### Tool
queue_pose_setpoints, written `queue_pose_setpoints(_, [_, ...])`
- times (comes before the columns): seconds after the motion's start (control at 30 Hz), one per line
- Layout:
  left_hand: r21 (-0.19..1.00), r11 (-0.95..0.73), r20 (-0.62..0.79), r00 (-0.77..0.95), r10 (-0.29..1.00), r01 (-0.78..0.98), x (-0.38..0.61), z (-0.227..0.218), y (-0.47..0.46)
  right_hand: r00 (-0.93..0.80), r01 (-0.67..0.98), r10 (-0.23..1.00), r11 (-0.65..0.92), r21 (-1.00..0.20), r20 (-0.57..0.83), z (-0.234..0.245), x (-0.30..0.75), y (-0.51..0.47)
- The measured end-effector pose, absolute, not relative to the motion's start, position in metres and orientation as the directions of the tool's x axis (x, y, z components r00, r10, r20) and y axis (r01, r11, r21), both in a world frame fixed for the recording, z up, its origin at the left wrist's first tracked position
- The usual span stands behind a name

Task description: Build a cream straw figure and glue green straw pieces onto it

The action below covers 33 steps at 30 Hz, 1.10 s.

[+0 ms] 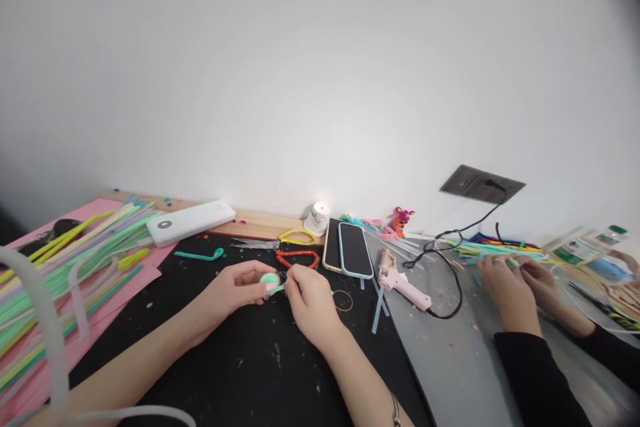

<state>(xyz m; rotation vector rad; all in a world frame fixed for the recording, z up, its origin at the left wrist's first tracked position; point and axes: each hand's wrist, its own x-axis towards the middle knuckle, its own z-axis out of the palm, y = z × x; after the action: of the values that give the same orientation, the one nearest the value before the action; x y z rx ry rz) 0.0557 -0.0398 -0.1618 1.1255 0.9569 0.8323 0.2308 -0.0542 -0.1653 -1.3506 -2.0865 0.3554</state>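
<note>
My left hand (239, 287) pinches a small round mint-green coil (271, 279) between thumb and fingers, low over the black mat (250, 373). My right hand (311, 300) is closed right beside it, fingertips pinching the loose green strip end at the coil's right side. Just behind the hands lie a red bent strip (299, 257), a yellow loop (297, 236) and scissors (257, 245).
Coloured straws (75, 267) lie piled on pink paper at left, with a white power bank (190, 221). Two phones (349, 248), a pink glue gun (403, 283) with black cord, and a tape roll (318, 217) sit mid-table. Another person's hands (515, 283) work at right.
</note>
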Motion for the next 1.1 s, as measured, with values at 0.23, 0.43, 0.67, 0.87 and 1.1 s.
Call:
queue_pose_setpoints(0.23, [0.971,0.237,-0.212,0.397,0.893,-0.014,0.056,-0.159,-0.042,-0.3,0.713,0.884,0.457,-0.532,0.358,-0.167,0.232,-0.055])
queue_pose_setpoints(0.43, [0.976,0.218,-0.192,0.403,0.895,-0.019,0.054,-0.164,-0.039,-0.315,0.683,0.88,0.47,-0.56,0.354,-0.165,0.233,-0.055])
queue_pose_setpoints(0.67, [0.991,0.136,-0.13,0.41,0.903,0.015,0.054,-0.167,-0.037,-0.35,0.649,0.87,0.493,-0.579,0.348,-0.162,0.233,-0.055])
queue_pose_setpoints(0.87, [0.995,0.092,-0.1,0.423,0.901,0.039,0.055,-0.172,-0.037,-0.346,0.653,0.881,0.474,-0.591,0.324,-0.164,0.233,-0.055])
queue_pose_setpoints(1.1, [0.997,0.082,-0.071,0.394,0.917,-0.012,0.056,-0.173,-0.036,-0.345,0.679,0.88,0.474,-0.561,0.326,-0.165,0.234,-0.053])
